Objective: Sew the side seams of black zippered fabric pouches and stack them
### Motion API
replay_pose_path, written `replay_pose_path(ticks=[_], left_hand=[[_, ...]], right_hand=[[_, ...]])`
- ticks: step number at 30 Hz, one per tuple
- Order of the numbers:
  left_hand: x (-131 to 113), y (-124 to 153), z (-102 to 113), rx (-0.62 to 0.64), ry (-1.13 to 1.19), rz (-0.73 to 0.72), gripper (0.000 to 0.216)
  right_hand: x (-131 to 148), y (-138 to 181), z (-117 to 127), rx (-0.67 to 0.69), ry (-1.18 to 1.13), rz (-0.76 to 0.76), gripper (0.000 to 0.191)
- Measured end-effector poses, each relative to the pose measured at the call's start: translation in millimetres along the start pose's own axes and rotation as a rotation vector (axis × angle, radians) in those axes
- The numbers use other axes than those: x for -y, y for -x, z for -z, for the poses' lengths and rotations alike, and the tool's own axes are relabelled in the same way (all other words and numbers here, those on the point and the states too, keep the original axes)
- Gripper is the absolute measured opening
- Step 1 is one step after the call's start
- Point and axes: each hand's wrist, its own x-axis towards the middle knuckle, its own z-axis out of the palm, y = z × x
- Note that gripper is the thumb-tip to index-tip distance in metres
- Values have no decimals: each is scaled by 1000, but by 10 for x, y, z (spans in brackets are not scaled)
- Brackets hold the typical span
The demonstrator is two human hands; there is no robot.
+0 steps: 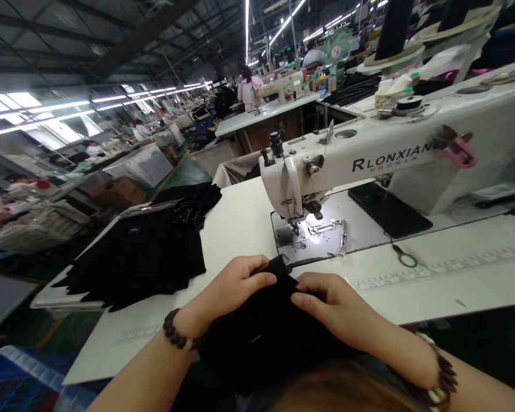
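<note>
A piece of black fabric (261, 332) lies at the near edge of the white sewing table (240, 223), in front of me. My left hand (229, 286) pinches its upper left edge, fingers curled over the cloth. My right hand (330, 312) grips the fabric on the right, fingers folded onto it. Both wrists wear bead bracelets. Just beyond the hands stands the white sewing machine (369, 160), its needle and presser foot (295, 224) over the lit metal plate.
A stack of black fabric pieces (141, 252) lies on the table's left part. Small snips (401, 254) rest right of the needle plate. Other sewing stations and seated workers fill the background. A blue bin (12, 383) sits at lower left.
</note>
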Motion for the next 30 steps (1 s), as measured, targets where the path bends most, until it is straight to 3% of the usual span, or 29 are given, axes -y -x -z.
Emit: replay_pose_path(ticks=[4,9,16,21,30], left_hand=[[33,11,43,-19,97,19,23],[20,3,18,-22,95,47,25],[34,-27,-17,-69,43,29,27],[22,-25,-30,-55,49,84,24],[30,0,-16,-77,70,55,23]], right_hand=[[-33,52,48,-25,-17,15,25],[-70,40,-1,-92,43,-88,28],[-75,14,-39,-185,94,-50,27],[-61,9,-47,-199,108,-55,26],[-40,-20,-52,-184,57,-174,27]])
